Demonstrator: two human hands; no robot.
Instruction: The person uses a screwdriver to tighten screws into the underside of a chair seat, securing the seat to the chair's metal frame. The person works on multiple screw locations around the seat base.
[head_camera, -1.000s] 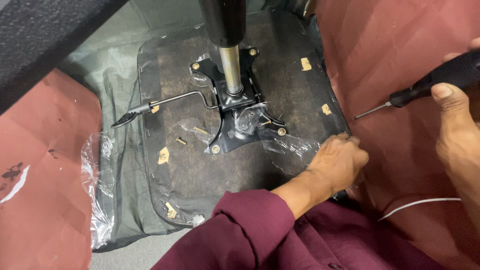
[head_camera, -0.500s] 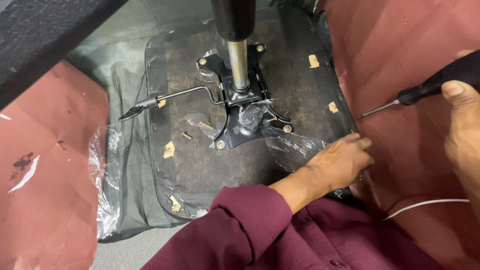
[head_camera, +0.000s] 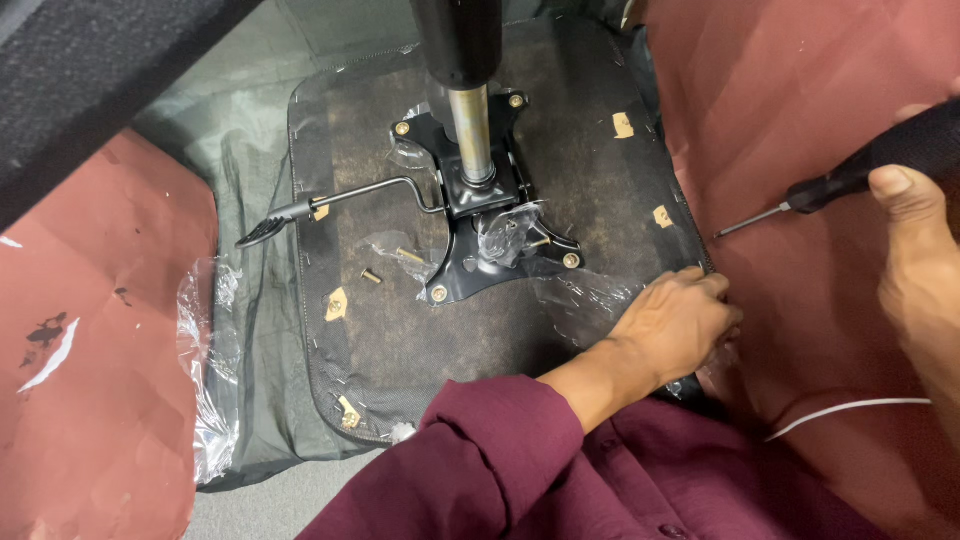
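An upturned chair seat (head_camera: 400, 340) lies on the floor, its dark underside facing up. A black mechanism plate (head_camera: 450, 282) with brass bolts is fixed to it, and a gas cylinder (head_camera: 470, 120) stands from the plate. A bent lever (head_camera: 340, 200) sticks out to the left. Two loose brass fasteners (head_camera: 372, 276) lie beside the plate. My left hand (head_camera: 680, 325), in a maroon sleeve, curls its fingers over the seat's right edge. My right hand (head_camera: 920, 260) grips a black-handled screwdriver (head_camera: 830, 190), its tip hanging over red cloth just right of the seat.
Red cloth (head_camera: 800, 90) covers the right side and a red sheet (head_camera: 90, 380) the left. Torn clear plastic wrap (head_camera: 200, 340) trails off the seat's left edge. A dark padded part (head_camera: 80, 80) crosses the top left corner. A white cord (head_camera: 850, 408) lies at the lower right.
The view has drifted slightly. Both hands stay where they were, the left on the seat's edge and the right around the screwdriver.
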